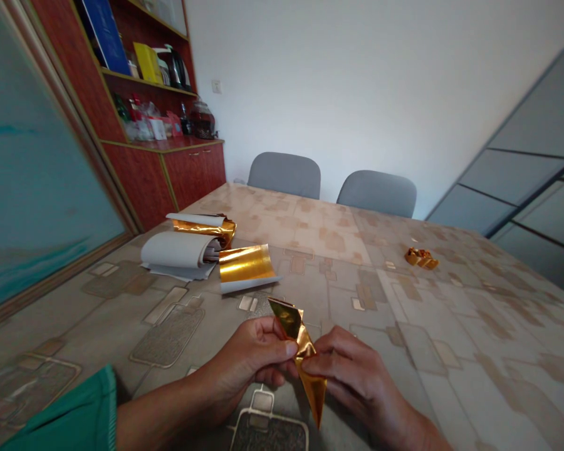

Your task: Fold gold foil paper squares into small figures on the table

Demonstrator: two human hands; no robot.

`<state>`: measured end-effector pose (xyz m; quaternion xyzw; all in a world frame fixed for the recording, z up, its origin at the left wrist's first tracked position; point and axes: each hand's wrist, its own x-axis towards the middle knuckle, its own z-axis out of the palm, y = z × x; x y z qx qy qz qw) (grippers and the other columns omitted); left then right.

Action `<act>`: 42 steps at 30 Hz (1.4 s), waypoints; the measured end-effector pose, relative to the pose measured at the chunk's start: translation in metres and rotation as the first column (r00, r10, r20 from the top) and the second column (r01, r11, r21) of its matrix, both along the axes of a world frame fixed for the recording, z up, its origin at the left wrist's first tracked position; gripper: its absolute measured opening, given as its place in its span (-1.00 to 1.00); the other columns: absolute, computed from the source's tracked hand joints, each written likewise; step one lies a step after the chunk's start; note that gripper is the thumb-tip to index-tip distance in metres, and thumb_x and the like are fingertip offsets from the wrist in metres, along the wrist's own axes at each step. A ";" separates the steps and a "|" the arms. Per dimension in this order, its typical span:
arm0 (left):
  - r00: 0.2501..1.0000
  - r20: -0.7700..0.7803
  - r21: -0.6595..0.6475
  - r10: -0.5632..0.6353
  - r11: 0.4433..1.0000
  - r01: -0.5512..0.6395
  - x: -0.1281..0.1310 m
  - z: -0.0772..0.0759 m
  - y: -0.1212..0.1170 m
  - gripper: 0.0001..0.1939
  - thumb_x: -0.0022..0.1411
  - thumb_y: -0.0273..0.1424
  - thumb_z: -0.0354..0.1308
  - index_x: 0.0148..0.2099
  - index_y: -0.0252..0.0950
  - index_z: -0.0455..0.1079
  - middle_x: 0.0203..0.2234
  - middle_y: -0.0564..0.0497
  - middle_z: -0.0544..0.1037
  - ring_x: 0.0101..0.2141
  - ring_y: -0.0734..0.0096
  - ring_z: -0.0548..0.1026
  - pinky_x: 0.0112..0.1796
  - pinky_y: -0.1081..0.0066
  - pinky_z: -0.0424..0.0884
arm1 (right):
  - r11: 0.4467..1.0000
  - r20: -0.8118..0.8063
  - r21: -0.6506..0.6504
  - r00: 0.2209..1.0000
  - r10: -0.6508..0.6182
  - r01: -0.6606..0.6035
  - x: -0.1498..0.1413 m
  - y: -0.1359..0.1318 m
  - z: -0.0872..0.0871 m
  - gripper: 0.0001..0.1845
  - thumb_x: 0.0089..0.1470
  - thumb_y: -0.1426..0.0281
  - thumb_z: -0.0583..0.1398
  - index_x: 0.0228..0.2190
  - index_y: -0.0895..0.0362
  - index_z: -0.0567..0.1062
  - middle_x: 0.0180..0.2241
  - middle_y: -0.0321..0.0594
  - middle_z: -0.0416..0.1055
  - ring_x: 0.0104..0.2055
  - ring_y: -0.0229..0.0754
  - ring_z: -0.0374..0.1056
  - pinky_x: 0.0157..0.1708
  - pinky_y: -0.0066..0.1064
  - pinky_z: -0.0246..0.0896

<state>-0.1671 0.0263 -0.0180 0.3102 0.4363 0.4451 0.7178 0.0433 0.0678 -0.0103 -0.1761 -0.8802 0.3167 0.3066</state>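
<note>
A folded piece of gold foil paper [314, 391] is held between both hands above the near part of the table. My left hand [258, 351] pinches its upper part, with the thumb lying across the front. My right hand [352, 369] grips the lower right side, its fingers pressed against the fold. One pointed end sticks up past the left fingertips and another points down toward me. Farther off lies a single curled gold sheet [247, 264], white on its underside. Beside it sits a curled stack of white-backed sheets [176, 250].
More gold sheets [202, 228] lie rolled behind the stack. At the right, a small folded gold piece [421, 258] rests on the patterned table [319, 232]. Two grey chairs [284, 174] stand at the far edge, and a red-brown cabinet [183, 169] rises at the left.
</note>
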 end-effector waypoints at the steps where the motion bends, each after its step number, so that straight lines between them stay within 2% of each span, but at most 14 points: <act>1: 1.000 -0.016 -0.001 0.005 1.000 -0.005 -0.001 0.000 0.000 -0.59 -0.02 -0.24 0.50 -0.26 -0.39 0.46 -0.48 -0.01 0.60 -0.50 0.53 0.53 -0.54 0.62 0.33 | 1.000 -0.023 0.028 1.000 0.004 -0.003 0.001 0.001 -0.001 -0.69 0.28 0.42 0.26 0.02 -0.11 0.54 -0.25 -0.22 0.53 -0.20 -0.15 0.45 -0.27 -0.37 0.36; 4: 0.998 -0.052 0.004 0.027 1.000 -0.027 -0.003 -0.001 0.001 -0.59 -0.03 -0.22 0.51 -0.28 -0.40 0.47 -0.51 -0.02 0.61 -0.51 0.52 0.53 -0.54 0.61 0.34 | 0.996 -0.071 0.091 0.997 0.016 -0.009 0.004 0.004 -0.005 -0.71 0.31 0.40 0.23 0.03 -0.09 0.54 -0.31 -0.22 0.52 -0.27 -0.17 0.43 -0.35 -0.36 0.34; 7: 0.999 -0.044 -0.005 0.031 0.999 -0.032 -0.003 -0.002 0.001 -0.59 -0.03 -0.22 0.51 -0.28 -0.40 0.47 -0.50 -0.03 0.61 -0.51 0.53 0.53 -0.53 0.61 0.35 | 0.994 -0.079 0.105 0.997 0.019 -0.011 0.006 0.005 -0.007 -0.70 0.32 0.37 0.21 0.07 -0.07 0.51 -0.29 -0.20 0.53 -0.27 -0.16 0.42 -0.34 -0.34 0.35; 15: 0.995 -0.094 -0.022 0.038 0.999 -0.041 0.000 0.002 0.001 -0.51 -0.17 -0.19 0.56 -0.34 -0.42 0.47 -0.50 -0.07 0.63 -0.51 0.47 0.55 -0.54 0.58 0.36 | 0.978 -0.052 0.209 0.998 0.028 -0.017 0.004 0.005 0.003 -0.76 0.27 0.41 0.27 -0.03 0.00 0.54 -0.34 -0.23 0.53 -0.34 -0.20 0.37 -0.36 -0.36 0.29; 20: 0.996 -0.056 -0.052 0.064 0.996 -0.067 -0.001 0.001 0.000 -0.55 -0.12 -0.22 0.55 -0.33 -0.39 0.45 -0.50 -0.02 0.63 -0.51 0.50 0.56 -0.52 0.59 0.37 | 0.992 -0.021 0.126 0.999 0.033 -0.030 0.006 0.008 0.002 -0.72 0.31 0.32 0.23 0.03 -0.04 0.53 -0.27 -0.18 0.48 -0.23 -0.15 0.39 -0.27 -0.33 0.32; 25: 0.997 -0.063 -0.019 0.047 0.999 -0.048 0.000 0.001 -0.001 -0.55 -0.13 -0.22 0.55 -0.32 -0.41 0.48 -0.44 -0.07 0.65 -0.47 0.43 0.60 -0.52 0.58 0.37 | 0.997 -0.032 0.074 0.999 0.027 -0.025 0.007 0.009 0.003 -0.80 0.32 0.28 0.22 -0.07 -0.01 0.59 -0.32 -0.20 0.49 -0.25 -0.15 0.37 -0.26 -0.31 0.26; 29: 0.999 -0.055 -0.001 -0.004 1.000 0.004 0.002 0.001 -0.002 -0.52 -0.12 -0.19 0.54 -0.28 -0.43 0.51 -0.44 -0.09 0.65 -0.44 0.41 0.61 -0.52 0.58 0.37 | 0.990 -0.079 -0.143 0.996 -0.029 0.017 0.001 0.004 0.002 -0.75 0.36 0.23 0.15 -0.25 0.06 0.59 -0.35 -0.20 0.47 -0.26 -0.15 0.39 -0.26 -0.31 0.24; 32: 0.999 -0.049 -0.001 -0.009 1.000 0.009 0.004 -0.001 -0.003 -0.52 -0.12 -0.18 0.55 -0.28 -0.41 0.51 -0.45 -0.06 0.65 -0.42 0.38 0.61 -0.51 0.57 0.39 | 0.949 -0.129 -0.302 0.983 -0.133 0.089 -0.006 -0.001 -0.003 -0.71 0.31 0.25 0.17 -0.42 0.10 0.52 -0.41 -0.24 0.42 -0.34 -0.19 0.35 -0.34 -0.37 0.20; 35: 0.998 -0.070 0.034 0.002 0.999 0.000 0.005 -0.004 -0.004 -0.52 -0.12 -0.16 0.54 -0.28 -0.40 0.52 -0.47 -0.04 0.64 -0.42 0.37 0.61 -0.52 0.55 0.40 | 0.903 -0.125 -0.401 0.967 -0.220 0.153 -0.011 -0.003 -0.010 -0.69 0.26 0.29 0.20 -0.52 0.11 0.44 -0.47 -0.27 0.40 -0.43 -0.23 0.31 -0.42 -0.41 0.17; 38: 0.996 -0.085 0.061 -0.009 0.998 0.014 0.005 -0.006 -0.005 -0.54 -0.09 -0.15 0.53 -0.28 -0.39 0.53 -0.48 -0.04 0.65 -0.41 0.34 0.62 -0.51 0.54 0.43 | 0.887 -0.099 -0.411 0.957 -0.272 0.210 -0.012 -0.002 -0.014 -0.70 0.19 0.33 0.22 -0.57 0.11 0.40 -0.52 -0.26 0.40 -0.47 -0.22 0.30 -0.46 -0.42 0.16; 42: 0.995 -0.095 0.068 -0.019 0.997 0.025 0.006 -0.007 -0.006 -0.54 -0.08 -0.11 0.52 -0.30 -0.38 0.53 -0.45 -0.06 0.65 -0.39 0.32 0.63 -0.51 0.55 0.43 | 0.894 -0.025 -0.355 0.953 -0.301 0.273 -0.012 -0.002 -0.015 -0.72 0.15 0.36 0.19 -0.59 0.11 0.40 -0.55 -0.26 0.39 -0.51 -0.22 0.28 -0.49 -0.41 0.14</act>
